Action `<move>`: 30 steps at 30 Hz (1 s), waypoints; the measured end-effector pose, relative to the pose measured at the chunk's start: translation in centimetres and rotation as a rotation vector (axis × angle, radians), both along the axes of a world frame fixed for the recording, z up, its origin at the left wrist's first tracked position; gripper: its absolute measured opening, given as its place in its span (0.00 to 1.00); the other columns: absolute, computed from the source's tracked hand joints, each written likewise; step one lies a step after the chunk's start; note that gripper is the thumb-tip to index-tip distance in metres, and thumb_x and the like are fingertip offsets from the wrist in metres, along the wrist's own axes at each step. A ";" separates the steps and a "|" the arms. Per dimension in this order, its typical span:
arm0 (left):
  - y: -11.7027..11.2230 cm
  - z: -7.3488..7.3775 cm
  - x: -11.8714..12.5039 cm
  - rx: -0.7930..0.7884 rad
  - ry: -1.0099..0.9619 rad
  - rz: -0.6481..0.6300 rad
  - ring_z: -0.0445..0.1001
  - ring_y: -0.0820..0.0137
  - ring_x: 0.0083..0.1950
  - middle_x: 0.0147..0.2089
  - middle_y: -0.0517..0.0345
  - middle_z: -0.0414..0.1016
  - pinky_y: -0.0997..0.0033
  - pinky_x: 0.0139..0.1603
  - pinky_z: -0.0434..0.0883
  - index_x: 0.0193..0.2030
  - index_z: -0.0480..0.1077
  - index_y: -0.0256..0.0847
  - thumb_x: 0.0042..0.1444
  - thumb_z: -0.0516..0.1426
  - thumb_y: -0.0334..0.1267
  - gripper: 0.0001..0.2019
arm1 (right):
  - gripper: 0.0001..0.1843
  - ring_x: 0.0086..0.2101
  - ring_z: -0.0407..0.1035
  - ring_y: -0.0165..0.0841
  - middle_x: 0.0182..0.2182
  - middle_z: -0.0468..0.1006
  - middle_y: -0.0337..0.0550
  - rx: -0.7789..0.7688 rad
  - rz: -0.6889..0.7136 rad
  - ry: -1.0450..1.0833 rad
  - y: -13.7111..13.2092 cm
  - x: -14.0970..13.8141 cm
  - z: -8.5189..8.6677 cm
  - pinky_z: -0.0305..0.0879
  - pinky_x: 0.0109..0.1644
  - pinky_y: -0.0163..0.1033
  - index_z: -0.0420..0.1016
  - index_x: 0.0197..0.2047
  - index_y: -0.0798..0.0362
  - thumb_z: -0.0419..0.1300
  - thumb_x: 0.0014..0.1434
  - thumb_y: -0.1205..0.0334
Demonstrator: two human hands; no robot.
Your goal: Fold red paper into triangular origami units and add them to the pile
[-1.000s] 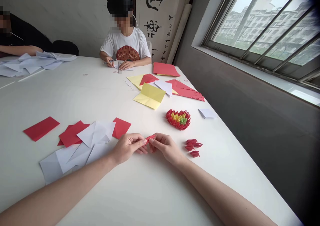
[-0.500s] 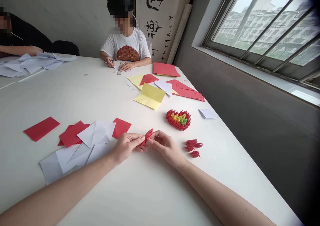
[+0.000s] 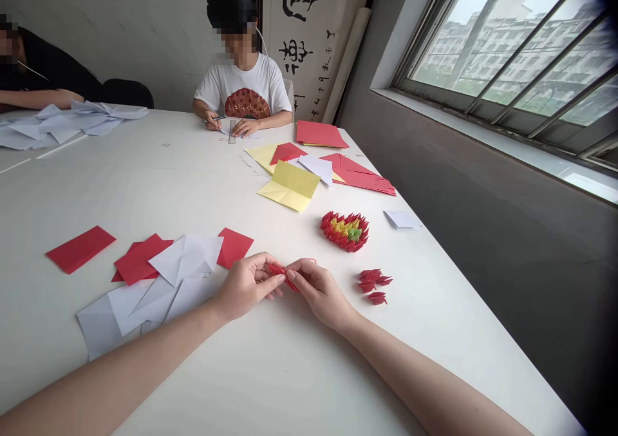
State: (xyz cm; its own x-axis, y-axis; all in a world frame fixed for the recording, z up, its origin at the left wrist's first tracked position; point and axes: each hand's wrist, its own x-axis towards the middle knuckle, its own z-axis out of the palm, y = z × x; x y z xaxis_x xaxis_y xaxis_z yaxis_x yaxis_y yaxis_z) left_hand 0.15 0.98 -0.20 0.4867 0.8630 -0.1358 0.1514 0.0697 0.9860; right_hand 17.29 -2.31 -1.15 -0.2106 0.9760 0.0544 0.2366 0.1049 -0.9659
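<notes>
A small red folded paper piece (image 3: 276, 269) is pinched between both hands above the white table (image 3: 270, 371); fingers cover much of it. My left hand (image 3: 247, 284) grips its left side with thumb and fingers. On its right side, the thumb and forefinger of my right hand (image 3: 318, 291) close on it. Several small red folded paper pieces (image 3: 373, 280) lie to the right of my right hand. Beyond them sits a cluster of folded pieces (image 3: 344, 231), red around the rim with yellow and green inside. A red paper sheet (image 3: 235, 246) lies just behind my left hand.
White papers (image 3: 140, 304) and red sheets (image 3: 81, 248) spread at left. Yellow paper (image 3: 290, 187), red envelope-like sheets (image 3: 360, 175) and a red stack (image 3: 321, 134) lie farther back. Across the table, a person (image 3: 244, 88) holds a pen beside a ruler (image 3: 232, 131).
The red folded piece has turned in my hands, from pointing up and right to tilting down and right. My right fingers have shifted their grip on it.
</notes>
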 end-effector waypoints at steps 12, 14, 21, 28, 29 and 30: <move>0.0 -0.5 0.1 -0.066 -0.023 -0.004 0.78 0.62 0.39 0.36 0.50 0.79 0.63 0.42 0.75 0.35 0.71 0.36 0.52 0.59 0.44 0.12 | 0.12 0.27 0.66 0.29 0.27 0.73 0.41 -0.100 -0.073 0.266 0.4 0.3 -0.4 0.64 0.32 0.36 0.71 0.33 0.55 0.61 0.54 0.54; -0.2 -0.4 0.1 -0.055 0.002 -0.011 0.78 0.62 0.41 0.38 0.50 0.79 0.62 0.43 0.74 0.36 0.72 0.37 0.53 0.57 0.45 0.13 | 0.12 0.28 0.67 0.30 0.28 0.74 0.41 -0.119 -0.066 0.295 0.4 0.3 -0.4 0.65 0.34 0.37 0.72 0.33 0.55 0.61 0.54 0.54; -0.2 -0.1 -0.1 -0.053 0.000 -0.055 0.77 0.62 0.42 0.40 0.49 0.79 0.63 0.43 0.75 0.37 0.75 0.36 0.54 0.56 0.46 0.15 | 0.14 0.29 0.70 0.32 0.26 0.76 0.42 -0.235 -0.067 0.374 0.7 0.4 -0.4 0.67 0.36 0.39 0.73 0.30 0.56 0.62 0.52 0.52; 0.3 0.2 -0.4 -0.122 -0.026 -0.108 0.78 0.61 0.41 0.41 0.48 0.79 0.64 0.43 0.75 0.40 0.75 0.36 0.55 0.56 0.45 0.14 | 0.13 0.29 0.72 0.32 0.26 0.77 0.43 -0.274 -0.058 0.390 0.7 0.4 -0.3 0.69 0.36 0.39 0.74 0.30 0.56 0.63 0.51 0.53; 0.3 0.3 -0.4 -0.128 -0.028 -0.115 0.78 0.61 0.42 0.41 0.47 0.79 0.63 0.43 0.74 0.40 0.75 0.36 0.55 0.56 0.45 0.14 | 0.13 0.29 0.72 0.32 0.26 0.77 0.43 -0.271 -0.059 0.392 0.7 0.4 -0.3 0.69 0.36 0.39 0.74 0.30 0.56 0.63 0.51 0.53; 0.2 0.3 -0.3 -0.132 -0.030 -0.121 0.78 0.61 0.42 0.42 0.47 0.79 0.63 0.43 0.74 0.40 0.75 0.36 0.55 0.55 0.45 0.14 | 0.13 0.29 0.72 0.33 0.26 0.77 0.43 -0.266 -0.059 0.395 0.7 0.5 -0.3 0.69 0.36 0.39 0.74 0.30 0.56 0.63 0.51 0.53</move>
